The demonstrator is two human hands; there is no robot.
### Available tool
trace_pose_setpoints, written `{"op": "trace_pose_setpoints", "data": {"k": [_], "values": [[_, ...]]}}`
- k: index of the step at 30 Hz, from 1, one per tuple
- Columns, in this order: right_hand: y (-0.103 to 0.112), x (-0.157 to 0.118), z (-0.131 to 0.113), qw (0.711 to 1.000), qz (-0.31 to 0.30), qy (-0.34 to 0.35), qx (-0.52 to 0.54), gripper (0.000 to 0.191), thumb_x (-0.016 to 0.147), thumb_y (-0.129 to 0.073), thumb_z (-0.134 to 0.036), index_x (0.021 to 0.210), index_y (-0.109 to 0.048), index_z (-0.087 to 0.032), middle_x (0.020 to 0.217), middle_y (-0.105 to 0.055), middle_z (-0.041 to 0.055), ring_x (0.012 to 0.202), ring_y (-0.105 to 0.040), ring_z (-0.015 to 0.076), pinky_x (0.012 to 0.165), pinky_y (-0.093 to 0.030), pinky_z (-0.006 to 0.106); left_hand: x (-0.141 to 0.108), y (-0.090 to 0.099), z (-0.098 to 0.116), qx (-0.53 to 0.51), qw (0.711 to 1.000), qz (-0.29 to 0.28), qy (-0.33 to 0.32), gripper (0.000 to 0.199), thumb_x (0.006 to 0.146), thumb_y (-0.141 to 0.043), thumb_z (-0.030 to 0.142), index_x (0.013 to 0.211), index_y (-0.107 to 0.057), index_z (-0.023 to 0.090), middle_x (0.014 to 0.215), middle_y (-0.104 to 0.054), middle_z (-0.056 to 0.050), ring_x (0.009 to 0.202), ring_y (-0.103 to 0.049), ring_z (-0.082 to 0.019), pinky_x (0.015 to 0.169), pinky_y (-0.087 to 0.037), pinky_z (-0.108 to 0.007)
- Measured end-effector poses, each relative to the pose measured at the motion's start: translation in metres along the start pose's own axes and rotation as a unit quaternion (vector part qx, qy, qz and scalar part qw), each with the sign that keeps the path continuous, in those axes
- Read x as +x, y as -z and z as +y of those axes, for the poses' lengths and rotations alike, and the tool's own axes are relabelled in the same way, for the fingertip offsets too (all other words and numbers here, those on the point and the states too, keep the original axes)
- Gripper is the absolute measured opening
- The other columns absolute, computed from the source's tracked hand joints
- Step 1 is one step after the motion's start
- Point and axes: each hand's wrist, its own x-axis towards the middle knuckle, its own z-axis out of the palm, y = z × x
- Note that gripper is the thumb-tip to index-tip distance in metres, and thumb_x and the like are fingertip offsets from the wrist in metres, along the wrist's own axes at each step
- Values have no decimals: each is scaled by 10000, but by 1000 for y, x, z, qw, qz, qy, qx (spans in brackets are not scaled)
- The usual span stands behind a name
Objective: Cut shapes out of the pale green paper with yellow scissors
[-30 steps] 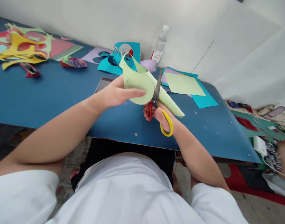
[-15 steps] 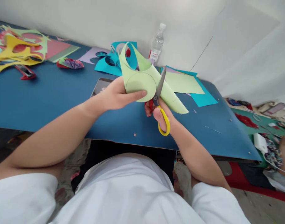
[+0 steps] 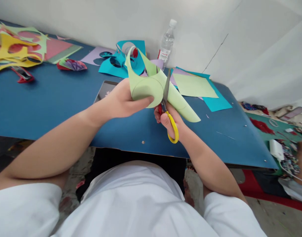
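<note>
My left hand [image 3: 128,100] pinches a sheet of light green paper [image 3: 147,87], thumb on top and fingers behind it. Circles are drawn on the paper, and a round opening is cut near its upper left. Its right part curls into a tube over my right hand [image 3: 172,121]. That hand grips scissors [image 3: 174,128] with one yellow and one red handle, the thumb through the yellow loop. One blade stands in front of the paper at the edge of the drawn circle; most of the other is hidden behind the sheet.
Behind the paper are blue cut scraps [image 3: 110,67] and a water bottle [image 3: 167,44]. Coloured sheets [image 3: 195,85] lie to the right, yellow scraps [image 3: 13,51] and a red stapler-like tool [image 3: 23,75] far left. A dark flat device [image 3: 105,90] is partly behind my left hand.
The scissor blades have drawn closer together and tilt more upright along the circle's edge. The view has shifted slightly, and both hands still hold the same things.
</note>
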Motion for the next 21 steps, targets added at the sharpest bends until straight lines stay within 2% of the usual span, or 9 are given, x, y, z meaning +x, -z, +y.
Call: {"op": "trace_pose_setpoints", "data": {"k": [10, 18, 21], "values": [[0, -4, -1, 999, 16, -10, -29, 755, 949, -455, -921, 1250, -526, -232, 1051, -555, 82, 845, -568, 218, 654, -552, 375, -3, -7, 4, -60, 997, 20, 44, 226, 861, -834, 447, 951, -786, 245, 984, -788, -76, 1033, -733, -320, 1139, -576, -487], [3, -6, 1, 998, 14, -21, -49, 822, 936, -414, -950, 1280, -545, -215, 1053, -573, 94, 822, -579, 216, 600, -539, 361, -2, -5, 2, -53, 998, 1, 46, 211, 883, -791, 448, 935, -762, 246, 909, -764, -62, 950, -714, -301, 1036, -608, -475], [3, -5, 1, 998, 13, -31, -58, 848, 919, -407, -970, 1306, -550, -229, 1073, -568, 95, 811, -579, 214, 587, -535, 359, -3, -4, 0, -44, 998, 4, 35, 222, 886, -783, 477, 903, -757, 257, 862, -746, -61, 875, -700, -297, 944, -628, -495]]}}
